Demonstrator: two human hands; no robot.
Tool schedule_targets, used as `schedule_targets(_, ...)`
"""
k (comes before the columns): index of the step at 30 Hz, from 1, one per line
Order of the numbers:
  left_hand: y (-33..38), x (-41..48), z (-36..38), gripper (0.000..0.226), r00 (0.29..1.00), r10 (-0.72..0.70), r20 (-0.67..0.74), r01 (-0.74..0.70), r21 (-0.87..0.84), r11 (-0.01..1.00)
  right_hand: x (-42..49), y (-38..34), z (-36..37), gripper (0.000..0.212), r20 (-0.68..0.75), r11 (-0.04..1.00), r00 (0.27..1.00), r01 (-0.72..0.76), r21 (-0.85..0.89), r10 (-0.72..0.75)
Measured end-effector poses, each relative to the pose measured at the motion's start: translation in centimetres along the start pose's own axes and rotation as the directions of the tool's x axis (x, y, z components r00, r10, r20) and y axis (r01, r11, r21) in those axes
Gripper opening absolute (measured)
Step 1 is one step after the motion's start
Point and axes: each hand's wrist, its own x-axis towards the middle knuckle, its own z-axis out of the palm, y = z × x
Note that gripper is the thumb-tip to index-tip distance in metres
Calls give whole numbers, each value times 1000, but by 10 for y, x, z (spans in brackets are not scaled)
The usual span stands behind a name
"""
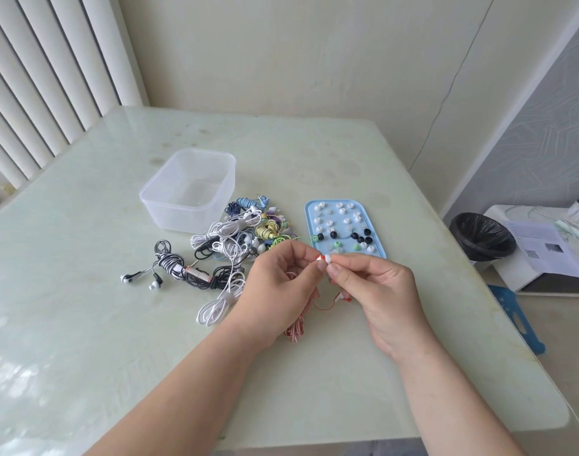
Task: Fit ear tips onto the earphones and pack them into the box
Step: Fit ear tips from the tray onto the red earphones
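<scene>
Well to the left of the pinch and beyond it stands the clear box [186,189], with nothing visible inside. Between the box and the grip lies a heap of earphones [242,238], cords tangled. The left hand [278,291] pinches a red and white earbud [320,258] between thumb and forefinger. Meeting it from the right, the right hand [373,287] pinches a white ear tip [328,257] against the bud. The striped cord [294,327] hangs below the grip, and its second bud [343,296] dangles under the right hand. Just beyond the grip sits the blue tray [309,225] of spare tips. Pushed off-line, the tip could seat crooked or spring from the fingers, and the hanging cord might snag the heap. The sheet of paper [541,250] far to the right carries print too small to read
</scene>
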Motion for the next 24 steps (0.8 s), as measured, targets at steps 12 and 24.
schedule_targets(12,-2,1,-1,8,1000,11,22,-11,1,1000,2,-2,-2,11,-10,999,1000,-25,25,25)
schedule_targets(24,-7,2,-3,4,998,30,47,-30,6,1000,2,-2,-2,10,22,1000,1000,-2,12,2)
